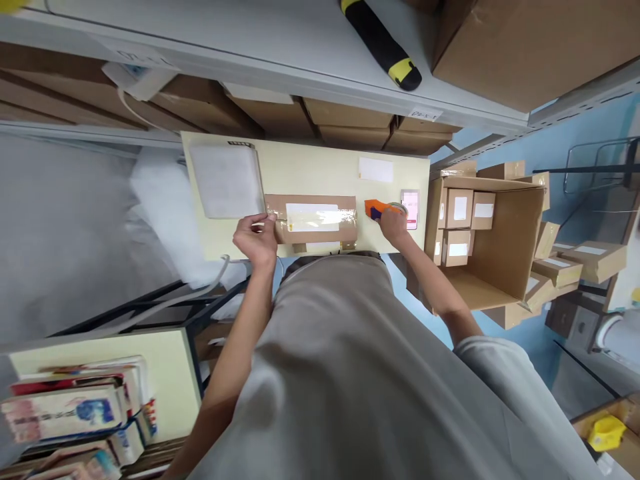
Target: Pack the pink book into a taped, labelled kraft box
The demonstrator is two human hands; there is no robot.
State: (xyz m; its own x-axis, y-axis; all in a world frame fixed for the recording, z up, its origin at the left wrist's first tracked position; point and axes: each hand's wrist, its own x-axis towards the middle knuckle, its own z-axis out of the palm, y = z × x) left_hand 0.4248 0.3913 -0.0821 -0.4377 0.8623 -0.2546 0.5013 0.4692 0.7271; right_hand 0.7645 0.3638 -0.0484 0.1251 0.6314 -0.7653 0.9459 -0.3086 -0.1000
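Observation:
A flat brown cardboard box (320, 238) lies lengthwise on the cream tabletop (310, 160), with a white label (306, 218) and shiny clear tape on its top. My left hand (256, 241) is at the box's left end, thumb and forefinger closed on its edge; whether a bit of tape is between them I cannot tell. To the right of the box, my right hand (394, 225) grips an orange and purple tape dispenser (374, 208), held apart from the box. The tape roll shows partly behind the fingers.
A phone (410, 208) with a lit screen, a white paper slip (376, 169) and a grey-white pad (227, 181) lie on the table. An open carton (505, 247) of small boxes stands right. Above, a shelf (280, 57) bears a black-yellow handle (383, 43). Books (75, 413) are lower left.

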